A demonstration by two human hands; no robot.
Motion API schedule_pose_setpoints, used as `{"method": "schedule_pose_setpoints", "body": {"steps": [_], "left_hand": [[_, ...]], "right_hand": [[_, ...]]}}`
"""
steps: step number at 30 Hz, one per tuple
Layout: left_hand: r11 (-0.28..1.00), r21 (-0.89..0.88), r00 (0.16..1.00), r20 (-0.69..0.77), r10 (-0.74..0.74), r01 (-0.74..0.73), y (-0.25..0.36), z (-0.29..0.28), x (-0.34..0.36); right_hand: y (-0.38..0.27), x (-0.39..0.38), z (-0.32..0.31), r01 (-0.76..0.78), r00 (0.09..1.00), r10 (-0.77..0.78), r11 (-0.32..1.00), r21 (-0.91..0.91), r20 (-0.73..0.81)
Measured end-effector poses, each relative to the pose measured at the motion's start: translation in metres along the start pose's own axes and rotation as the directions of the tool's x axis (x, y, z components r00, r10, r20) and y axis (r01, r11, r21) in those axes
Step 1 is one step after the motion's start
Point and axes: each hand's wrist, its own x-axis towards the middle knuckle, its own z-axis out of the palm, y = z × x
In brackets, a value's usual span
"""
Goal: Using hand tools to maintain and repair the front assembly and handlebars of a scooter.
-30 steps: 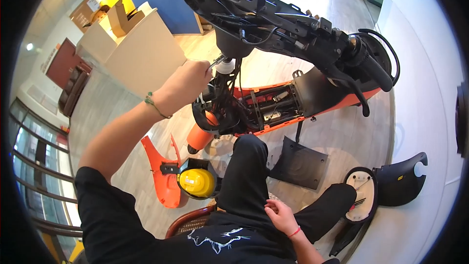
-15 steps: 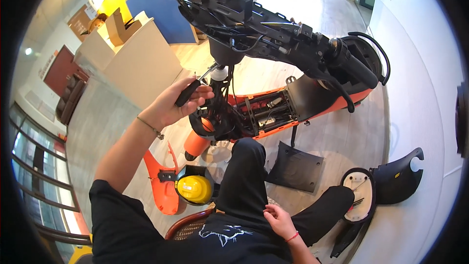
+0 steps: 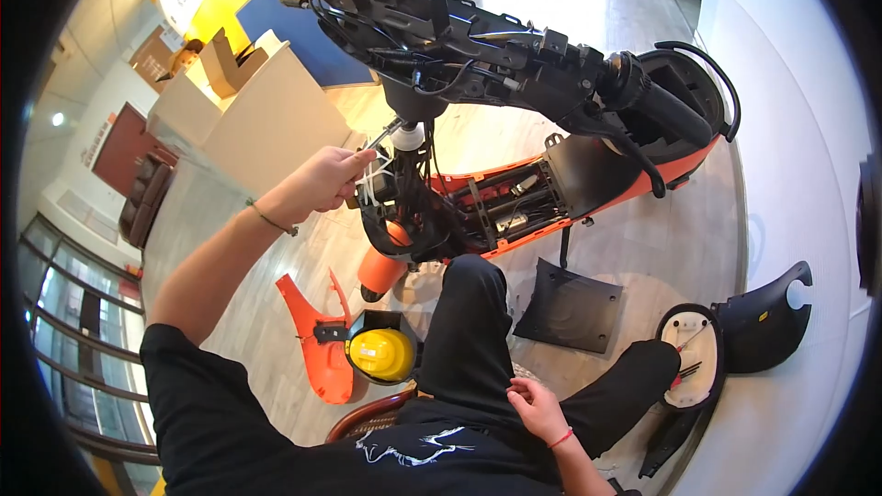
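My left hand [image 3: 322, 186] is closed around the handle of a ratchet wrench [image 3: 382, 135], its fist hiding the black grip. The wrench's metal shaft reaches up to the steering stem, beside a white round part [image 3: 407, 137] under the handlebars. Above it stretches the stripped handlebar assembly [image 3: 478, 50], with bare cables and black brackets. It belongs to an orange and black scooter [image 3: 588, 174] whose floor panel is off. My right hand [image 3: 540, 410] rests on my thigh, fingers loosely apart and holding nothing.
On the floor lie an orange body panel [image 3: 317, 363], a yellow hard hat [image 3: 380, 355] in a dark holder, and a black panel [image 3: 568, 305]. At right, an upturned scooter seat [image 3: 691, 358] carries tools beside a black cover [image 3: 764, 320]. A beige counter [image 3: 266, 119] stands back left.
My left hand has turned from an open-fingered hold with the black grip showing to a closed fist over it, and the wrench has swung slightly. My right hand stays on my thigh.
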Motion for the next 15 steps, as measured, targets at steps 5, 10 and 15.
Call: {"method": "schedule_pose_setpoints", "body": {"steps": [5,10,15], "left_hand": [[0.929,0.364,0.976,-0.169,0.134,-0.064,0.007,0.009,-0.002],[0.770,0.633,0.953,-0.177,0.245,-0.081,0.006,0.002,-0.013],[0.542,0.834,0.909,-0.145,0.392,-0.101,0.011,0.013,-0.008]], "right_hand": [[0.002,0.004,-0.002,0.016,1.000,-0.016,1.000,0.008,-0.006],[0.005,0.002,-0.001,0.038,0.999,-0.038,0.999,-0.001,-0.001],[0.009,-0.004,-0.004,0.015,1.000,-0.015,1.000,0.027,-0.026]]}}
